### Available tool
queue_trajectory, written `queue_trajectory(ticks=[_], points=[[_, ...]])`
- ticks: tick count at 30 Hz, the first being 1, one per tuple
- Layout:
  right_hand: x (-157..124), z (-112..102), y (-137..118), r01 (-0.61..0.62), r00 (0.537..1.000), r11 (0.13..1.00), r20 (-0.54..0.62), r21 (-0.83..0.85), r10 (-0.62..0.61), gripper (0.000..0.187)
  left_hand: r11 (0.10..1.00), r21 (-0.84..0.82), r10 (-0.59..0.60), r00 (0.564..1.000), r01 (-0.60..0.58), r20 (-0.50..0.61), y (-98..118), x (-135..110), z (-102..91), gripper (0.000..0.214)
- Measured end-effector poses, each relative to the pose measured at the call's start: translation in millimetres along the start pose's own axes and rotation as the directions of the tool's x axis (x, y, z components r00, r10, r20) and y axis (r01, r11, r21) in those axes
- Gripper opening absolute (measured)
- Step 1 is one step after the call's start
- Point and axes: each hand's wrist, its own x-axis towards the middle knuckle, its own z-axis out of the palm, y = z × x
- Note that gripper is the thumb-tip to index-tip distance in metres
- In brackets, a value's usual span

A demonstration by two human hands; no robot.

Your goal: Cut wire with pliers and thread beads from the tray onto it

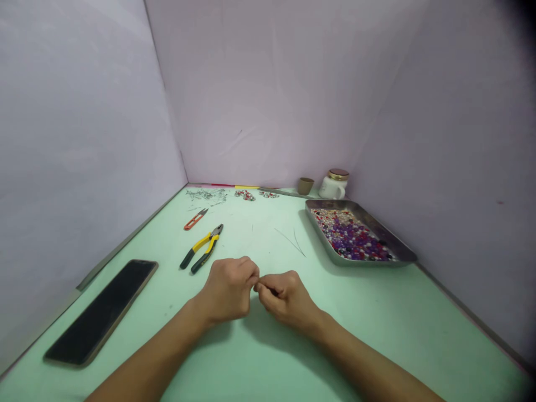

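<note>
My left hand [229, 289] and my right hand [283, 297] meet at the middle of the green table [419, 324], fingertips pinched together against each other. Both are closed on something too small to make out. Yellow-handled pliers [202, 248] lie just beyond my left hand. A thin wire [293, 242] lies on the table further out, between my hands and a metal tray [402, 248] filled with several red, purple and white beads.
A dark phone [103, 310] lies at the left near the wall. Orange snips [195, 219] sit past the pliers. Pins [206, 194] and small bead clusters [245, 195] lie at the back, beside a small cup [305, 185] and a white jar [334, 185].
</note>
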Motion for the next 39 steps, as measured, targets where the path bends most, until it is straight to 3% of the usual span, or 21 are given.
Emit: queue_trajectory(ticks=[3,5,7,9,12,15,19,23,28,31,34,37,39], points=[[-0.6,4.8,4.6,0.079,0.996,0.991,-0.03,-0.106,-0.083,0.028,0.975,0.07,-0.215,0.975,0.211,0.059,7.1,1.7,1.8,0.009],[1.6,4.7,4.3,0.03,0.999,0.998,-0.034,-0.049,-0.032,0.029,0.949,0.018,-0.315,0.947,0.315,0.062,8.7,4.4,0.4,0.011],[5.5,1.8,1.8,-0.117,0.993,0.982,-0.008,0.145,0.12,0.026,0.906,-0.178,-0.377,0.923,0.384,0.075,6.5,7.7,-3.4,0.014],[9.7,-2.7,-0.7,-0.281,0.959,0.88,0.073,0.384,0.274,0.022,0.808,-0.415,-0.428,0.901,0.419,0.076,1.7,10.6,-8.5,0.017],[13.6,-8.1,0.1,-0.364,0.928,0.715,0.165,0.597,0.334,0.02,0.69,-0.592,-0.496,0.868,0.415,0.029,-4.6,12.4,-14.4,0.015],[13.9,-9.2,5.2,-0.348,0.934,0.635,0.202,0.689,0.293,0.02,0.747,-0.592,-0.409,0.911,0.303,-0.05,-5.8,11.6,-15.8,0.01],[12.3,-7.8,9.0,-0.399,0.917,0.517,0.322,0.757,0.236,0.019,0.818,-0.573,-0.154,0.98,0.053,-0.13,-4.2,9.6,-14.6,0.012],[10.3,-7.7,8.0,-0.474,0.878,0.408,0.453,0.781,0.152,0.018,0.816,-0.572,0.027,0.993,-0.086,-0.111,-3.9,8.3,-15.2,0.013],[8.8,-7.7,8.3,-0.566,0.815,0.311,0.575,0.763,0.075,0.016,0.835,-0.533,0.121,0.99,-0.138,-0.068,-3.1,6.7,-17.0,0.013],[9.7,-8.5,7.7,-0.571,0.809,0.337,0.583,0.749,0.076,0.017,0.861,-0.485,0.138,0.988,-0.156,-0.072,-2.6,5.6,-15.5,0.014],[10.5,-10.7,4.2,-0.546,0.827,0.438,0.541,0.714,0.15,0.019,0.901,-0.398,0.143,0.984,-0.173,-0.104,-2.4,4.6,-12.8,0.013],[8.9,-11.2,-0.4,-0.462,0.877,0.664,0.413,0.587,0.246,0.016,0.954,-0.27,0.104,0.989,-0.13,-0.108,-0.9,4.1,-9.8,0.014],[6.1,-8.4,-1.6,-0.311,0.945,0.861,0.231,0.403,0.233,0.017,0.982,-0.186,0.025,0.998,-0.037,-0.066,1.1,3.9,-7.4,0.015]])
